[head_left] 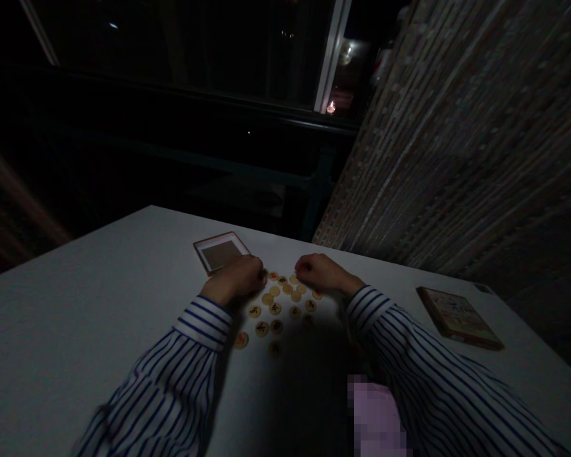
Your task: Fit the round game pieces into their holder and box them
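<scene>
Several round tan game pieces with dark and red marks lie scattered on a white table. My left hand rests at the far left of the pile, fingers curled in, its tips at a piece near the pile's top. My right hand is curled likewise at the pile's far right edge, knuckles up, fingertips touching the pieces there. Whether either hand holds a piece is hidden by the dim light. Both arms wear blue-striped white sleeves.
An open shallow box with a brown inside lies just beyond my left hand. A flat printed box lid lies at the right near the table edge. A brick wall rises at the right; a dark window is behind.
</scene>
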A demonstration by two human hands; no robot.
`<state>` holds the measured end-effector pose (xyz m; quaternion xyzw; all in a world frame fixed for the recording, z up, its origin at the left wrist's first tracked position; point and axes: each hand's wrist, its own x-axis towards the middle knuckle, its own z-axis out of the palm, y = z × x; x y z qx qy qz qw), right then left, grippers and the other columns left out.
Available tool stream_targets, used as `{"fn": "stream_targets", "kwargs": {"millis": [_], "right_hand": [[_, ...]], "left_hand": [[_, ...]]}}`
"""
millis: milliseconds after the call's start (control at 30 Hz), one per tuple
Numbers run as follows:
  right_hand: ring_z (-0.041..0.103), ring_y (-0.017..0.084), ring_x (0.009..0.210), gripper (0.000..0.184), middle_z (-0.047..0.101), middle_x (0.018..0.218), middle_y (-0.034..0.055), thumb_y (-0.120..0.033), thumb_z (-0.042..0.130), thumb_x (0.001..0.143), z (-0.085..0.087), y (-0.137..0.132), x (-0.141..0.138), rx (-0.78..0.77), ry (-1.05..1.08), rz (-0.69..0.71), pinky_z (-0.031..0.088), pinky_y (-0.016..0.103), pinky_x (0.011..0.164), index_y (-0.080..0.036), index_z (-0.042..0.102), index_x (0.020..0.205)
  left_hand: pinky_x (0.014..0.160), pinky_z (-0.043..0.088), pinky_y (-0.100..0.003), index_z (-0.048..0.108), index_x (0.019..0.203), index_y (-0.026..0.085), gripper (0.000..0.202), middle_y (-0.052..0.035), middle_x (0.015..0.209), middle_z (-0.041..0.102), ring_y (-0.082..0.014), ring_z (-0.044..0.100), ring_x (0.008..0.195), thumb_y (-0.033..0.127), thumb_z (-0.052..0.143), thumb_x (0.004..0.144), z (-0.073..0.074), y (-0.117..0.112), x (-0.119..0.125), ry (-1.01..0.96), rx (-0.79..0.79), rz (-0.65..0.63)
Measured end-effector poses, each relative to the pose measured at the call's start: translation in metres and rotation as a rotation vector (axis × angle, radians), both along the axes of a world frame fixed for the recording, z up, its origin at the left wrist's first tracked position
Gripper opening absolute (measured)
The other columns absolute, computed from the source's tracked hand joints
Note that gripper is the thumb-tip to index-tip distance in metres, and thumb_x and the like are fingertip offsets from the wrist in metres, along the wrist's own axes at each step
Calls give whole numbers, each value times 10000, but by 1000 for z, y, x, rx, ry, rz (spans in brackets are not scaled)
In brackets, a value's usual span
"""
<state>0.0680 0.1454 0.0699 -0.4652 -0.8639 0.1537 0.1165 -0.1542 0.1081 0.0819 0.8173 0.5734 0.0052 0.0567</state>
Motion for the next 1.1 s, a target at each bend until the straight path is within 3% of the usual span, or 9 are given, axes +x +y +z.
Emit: {"fn": "stream_targets", "kwargs": {"millis": [267,500,833,1100], "right_hand": [[593,183,838,241,672,955,52,-312,558,756,3,-6,-10,12,-226,8,386,255,680,-213,656,954],[593,188,838,257,672,948,51,-345,543,753,4,-7,-15,3,-286,5,378,251,654,-221,654,948],[592,199,839,238,668,945,55,-312,535,737,0,-6,-17,20,-302,-20,364,259,630,-224,641,931],[587,201,887,305,661,1003,54,-356,543,748,2,-6,-10,17,-263,11,379,262,685,-224,636,1007]], "left_hand": [[652,441,-290,679,810,153,245,-152,852,684,-236,634,777,305,502,733,-5,-1,1,23,-5,-2],[625,444,-303,681,809,160,253,-151,862,685,-251,636,762,340,537,705,-8,2,0,28,-42,9],[614,421,-271,681,801,191,279,-108,818,690,-207,630,726,418,561,692,-5,4,-3,-40,-118,19],[604,411,-270,673,805,189,287,-107,828,691,-201,631,732,365,448,773,3,1,0,-105,-33,-34]]}}
